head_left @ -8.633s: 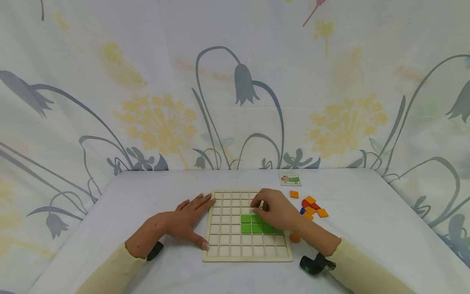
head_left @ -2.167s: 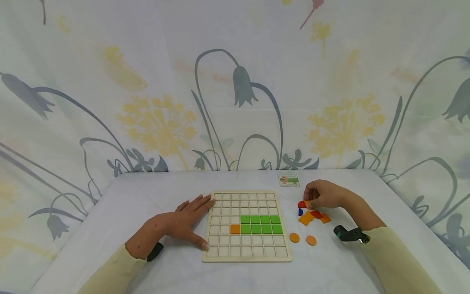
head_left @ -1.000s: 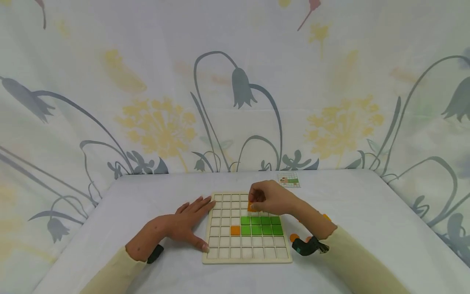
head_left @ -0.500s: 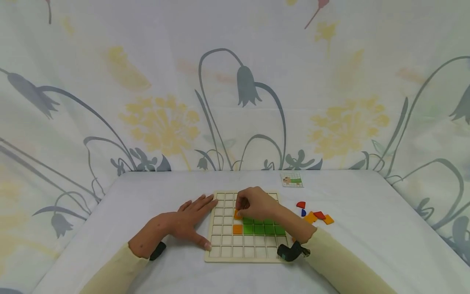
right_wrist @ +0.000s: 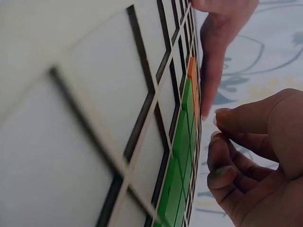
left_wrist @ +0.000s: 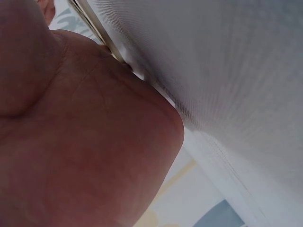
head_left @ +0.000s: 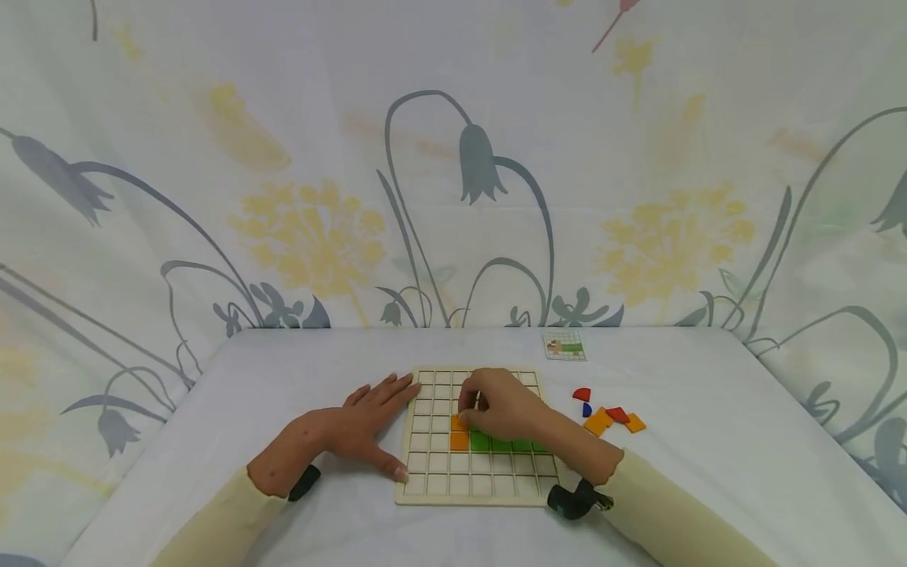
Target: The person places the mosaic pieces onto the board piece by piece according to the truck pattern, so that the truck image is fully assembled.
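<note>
The pale gridded board (head_left: 489,484) lies on the table in front of me. My left hand (head_left: 361,433) rests flat with fingers spread along its left edge. Two orange square tiles sit in neighbouring cells, the far one (head_left: 457,423) behind the near one (head_left: 459,441). To their right are green tiles (head_left: 499,446), partly covered by my right hand (head_left: 499,405). That hand hovers with bent fingers right at the far orange tile. In the right wrist view, a small gap shows between its thumb and forefinger (right_wrist: 218,137), with nothing in it.
Right of the board lie a red rounded piece (head_left: 582,394), a small blue piece (head_left: 586,409), orange tiles (head_left: 598,421) and another red piece (head_left: 617,415). A picture card (head_left: 564,346) lies at the back. A flowered cloth (head_left: 453,197) hangs behind the table.
My right hand carried an orange tile from the loose pieces to the board, set it behind the first orange tile and loosened its pinch. The left hand has stayed put.
</note>
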Action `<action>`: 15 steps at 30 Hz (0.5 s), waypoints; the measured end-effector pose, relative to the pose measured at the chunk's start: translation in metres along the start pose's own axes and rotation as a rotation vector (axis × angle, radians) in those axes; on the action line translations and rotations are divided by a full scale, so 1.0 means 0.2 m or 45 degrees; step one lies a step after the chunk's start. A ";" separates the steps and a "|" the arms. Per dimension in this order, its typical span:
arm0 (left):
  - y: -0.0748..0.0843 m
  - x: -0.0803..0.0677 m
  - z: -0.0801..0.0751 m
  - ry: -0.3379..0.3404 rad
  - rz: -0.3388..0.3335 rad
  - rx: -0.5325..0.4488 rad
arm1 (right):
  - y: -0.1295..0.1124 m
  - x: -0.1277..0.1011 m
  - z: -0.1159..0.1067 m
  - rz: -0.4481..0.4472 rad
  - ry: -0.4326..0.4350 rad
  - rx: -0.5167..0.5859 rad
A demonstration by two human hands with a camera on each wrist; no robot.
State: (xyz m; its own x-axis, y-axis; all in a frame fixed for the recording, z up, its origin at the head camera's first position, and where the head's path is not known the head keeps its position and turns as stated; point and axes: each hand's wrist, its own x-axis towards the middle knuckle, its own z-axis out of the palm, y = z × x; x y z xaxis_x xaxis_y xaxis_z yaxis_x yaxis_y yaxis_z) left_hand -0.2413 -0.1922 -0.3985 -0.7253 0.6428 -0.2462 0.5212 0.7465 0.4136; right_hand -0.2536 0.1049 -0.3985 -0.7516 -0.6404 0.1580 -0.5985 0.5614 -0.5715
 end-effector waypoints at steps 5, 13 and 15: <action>-0.01 0.01 0.01 0.005 -0.006 0.011 | 0.05 -0.11 -0.06 0.025 0.096 -0.006; 0.00 0.01 0.01 -0.002 -0.026 0.004 | 0.21 -0.36 -0.20 0.045 0.207 -0.112; 0.00 0.01 0.00 -0.003 -0.027 0.001 | 0.26 -0.42 -0.24 0.079 0.229 -0.155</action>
State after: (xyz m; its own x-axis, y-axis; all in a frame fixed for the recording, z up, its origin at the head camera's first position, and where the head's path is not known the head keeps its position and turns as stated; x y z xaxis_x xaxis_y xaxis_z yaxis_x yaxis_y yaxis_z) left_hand -0.2418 -0.1903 -0.3995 -0.7351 0.6274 -0.2569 0.5063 0.7600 0.4074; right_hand -0.2345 0.2136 -0.4025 -0.8186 -0.5054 0.2728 -0.5707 0.6628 -0.4848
